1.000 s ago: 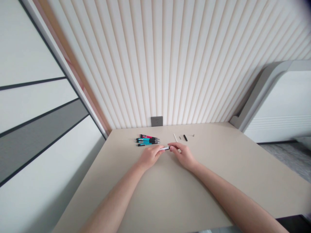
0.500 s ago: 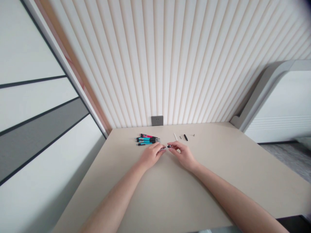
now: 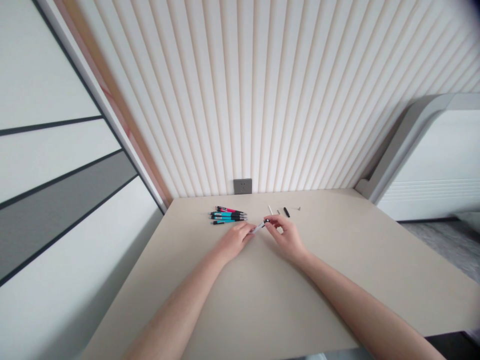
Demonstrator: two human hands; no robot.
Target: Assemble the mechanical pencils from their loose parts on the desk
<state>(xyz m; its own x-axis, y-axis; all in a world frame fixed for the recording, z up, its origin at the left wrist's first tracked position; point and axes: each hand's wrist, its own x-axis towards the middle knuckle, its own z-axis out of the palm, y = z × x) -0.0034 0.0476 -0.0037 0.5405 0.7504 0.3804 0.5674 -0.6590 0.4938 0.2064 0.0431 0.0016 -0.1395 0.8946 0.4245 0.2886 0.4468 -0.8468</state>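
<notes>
A slim pale pen barrel (image 3: 258, 228) slants up to the right between my two hands. My left hand (image 3: 235, 240) pinches its lower left end. At its upper right end my right hand (image 3: 284, 235) grips a small black pen part (image 3: 266, 221) between thumb and fingers. Whether the two pieces are joined cannot be made out. Beyond my right hand lie a thin white stick (image 3: 270, 209), a tiny grey piece (image 3: 278, 212), a black sleeve-like piece (image 3: 286, 212) and a small metal piece (image 3: 299, 208).
Several pens (image 3: 228, 216), blue and red with black ends, lie in a pile beyond my left hand. The beige table (image 3: 240, 310) meets a ribbed wall with a dark socket (image 3: 242, 186). A white cabinet stands left, a grey-white bed frame right.
My right hand has shifted slightly right and up with the black part. More of the pale barrel now shows between the hands. The pens and loose pieces have stayed put.
</notes>
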